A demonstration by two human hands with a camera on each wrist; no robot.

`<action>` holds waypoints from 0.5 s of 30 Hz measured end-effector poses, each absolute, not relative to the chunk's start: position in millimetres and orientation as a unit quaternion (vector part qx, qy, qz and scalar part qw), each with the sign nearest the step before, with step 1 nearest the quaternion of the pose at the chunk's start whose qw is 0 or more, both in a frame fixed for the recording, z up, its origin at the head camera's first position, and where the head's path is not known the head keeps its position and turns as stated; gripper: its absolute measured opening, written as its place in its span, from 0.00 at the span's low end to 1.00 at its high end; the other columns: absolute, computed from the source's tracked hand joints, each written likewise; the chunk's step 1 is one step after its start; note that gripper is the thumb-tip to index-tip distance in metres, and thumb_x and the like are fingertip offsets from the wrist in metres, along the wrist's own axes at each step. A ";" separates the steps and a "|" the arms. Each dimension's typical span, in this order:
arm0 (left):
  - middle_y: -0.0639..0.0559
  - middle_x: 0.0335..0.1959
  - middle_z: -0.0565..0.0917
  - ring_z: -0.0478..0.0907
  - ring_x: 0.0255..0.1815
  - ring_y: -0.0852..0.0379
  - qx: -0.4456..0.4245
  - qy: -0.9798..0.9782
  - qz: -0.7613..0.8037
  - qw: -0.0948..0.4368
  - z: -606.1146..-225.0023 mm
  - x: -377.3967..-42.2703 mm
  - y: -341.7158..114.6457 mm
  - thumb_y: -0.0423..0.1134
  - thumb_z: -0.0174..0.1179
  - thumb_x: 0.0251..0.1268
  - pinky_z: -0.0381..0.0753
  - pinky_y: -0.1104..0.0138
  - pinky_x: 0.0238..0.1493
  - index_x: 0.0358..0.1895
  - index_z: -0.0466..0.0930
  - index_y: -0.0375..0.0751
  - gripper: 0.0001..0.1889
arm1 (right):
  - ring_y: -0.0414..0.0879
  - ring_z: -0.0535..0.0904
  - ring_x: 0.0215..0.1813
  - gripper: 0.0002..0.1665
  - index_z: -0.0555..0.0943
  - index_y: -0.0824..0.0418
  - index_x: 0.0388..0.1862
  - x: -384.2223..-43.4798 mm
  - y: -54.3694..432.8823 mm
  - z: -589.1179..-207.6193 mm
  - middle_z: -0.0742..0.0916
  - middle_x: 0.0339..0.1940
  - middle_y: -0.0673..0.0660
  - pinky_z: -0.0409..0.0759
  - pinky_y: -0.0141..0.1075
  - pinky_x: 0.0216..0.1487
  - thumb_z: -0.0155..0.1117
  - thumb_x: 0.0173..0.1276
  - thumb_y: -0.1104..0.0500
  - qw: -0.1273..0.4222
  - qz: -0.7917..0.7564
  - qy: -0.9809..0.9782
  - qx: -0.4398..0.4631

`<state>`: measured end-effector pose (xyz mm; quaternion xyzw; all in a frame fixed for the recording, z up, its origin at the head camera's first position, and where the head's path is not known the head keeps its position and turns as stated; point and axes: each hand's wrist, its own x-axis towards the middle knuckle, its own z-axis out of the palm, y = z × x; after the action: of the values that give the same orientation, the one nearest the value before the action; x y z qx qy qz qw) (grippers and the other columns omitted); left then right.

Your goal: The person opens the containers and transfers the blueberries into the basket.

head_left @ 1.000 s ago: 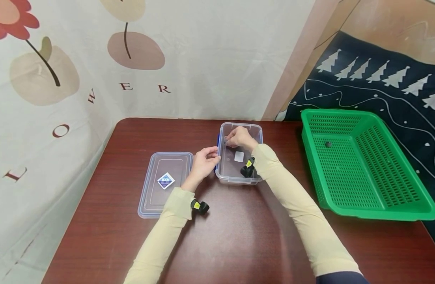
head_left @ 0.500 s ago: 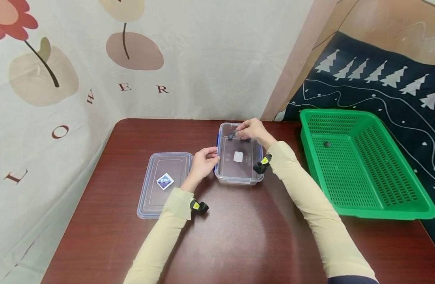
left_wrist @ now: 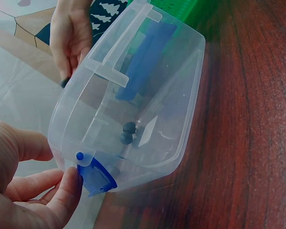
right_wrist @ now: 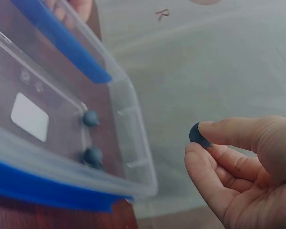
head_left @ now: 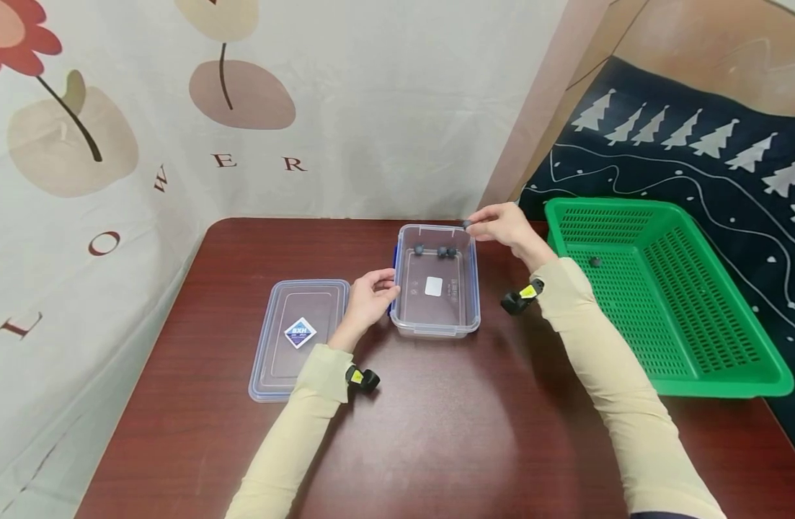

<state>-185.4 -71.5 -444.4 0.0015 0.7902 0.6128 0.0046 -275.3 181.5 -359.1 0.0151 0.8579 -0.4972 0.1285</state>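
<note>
A clear plastic box (head_left: pixel 434 317) with blue side latches stands uncovered on the table, with several blueberries (head_left: pixel 419 249) toward its far end. My left hand (head_left: pixel 369 303) touches the box's left side, fingertips at the rim and at the blue latch (left_wrist: pixel 99 177) in the left wrist view. Beyond the box's far right corner, my right hand (head_left: pixel 504 227) pinches one dark blueberry (right_wrist: pixel 199 136) between thumb and finger. That hand is outside the box, raised near rim height. One small dark berry (head_left: pixel 595 262) lies in the green basket (head_left: pixel 715 389) to the right.
The box's lid (head_left: pixel 298 375), with a diamond label, lies flat to the left, partly under the left wrist. A printed cloth (head_left: pixel 384 144) hangs along the table's (head_left: pixel 410 418) far edge. Black cameras (head_left: pixel 517 300) are strapped to both wrists.
My right hand has lifted out of the box and moved right past its rim with a blueberry. Berries it covered now show in the box. My left hand stays at the side.
</note>
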 end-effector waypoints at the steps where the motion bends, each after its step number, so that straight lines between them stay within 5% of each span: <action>1: 0.32 0.41 0.82 0.81 0.43 0.42 0.001 0.790 0.613 0.005 -444.4 -185.4 -71.5 0.25 0.60 0.56 0.81 0.64 0.48 0.51 0.77 0.24 0.17 | 0.56 0.81 0.44 0.18 0.79 0.70 0.50 -274.0 186.5 -357.2 0.82 0.44 0.65 0.78 0.44 0.54 0.64 0.63 0.61 0.124 -0.494 0.860 0.017; 9: 0.33 0.41 0.81 0.81 0.43 0.43 0.003 0.796 0.605 0.005 -444.7 -186.0 -71.5 0.25 0.60 0.56 0.81 0.64 0.48 0.51 0.77 0.25 0.17 | 0.37 0.82 0.32 0.21 0.75 0.73 0.54 -257.6 231.0 -346.9 0.84 0.37 0.55 0.81 0.34 0.46 0.63 0.64 0.63 0.100 -0.525 0.845 0.021; 15: 0.33 0.40 0.82 0.81 0.43 0.42 0.004 0.795 0.606 0.004 -444.7 -186.2 -71.9 0.25 0.60 0.56 0.82 0.63 0.48 0.51 0.77 0.25 0.17 | 0.33 0.82 0.32 0.23 0.75 0.75 0.52 -242.0 260.9 -344.9 0.84 0.31 0.45 0.82 0.28 0.41 0.64 0.63 0.61 0.085 -0.544 0.834 0.028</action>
<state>-186.2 -71.9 -444.7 0.0039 0.7953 0.6062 0.0042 -242.0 260.9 -344.9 0.0279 0.8343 -0.5439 0.0854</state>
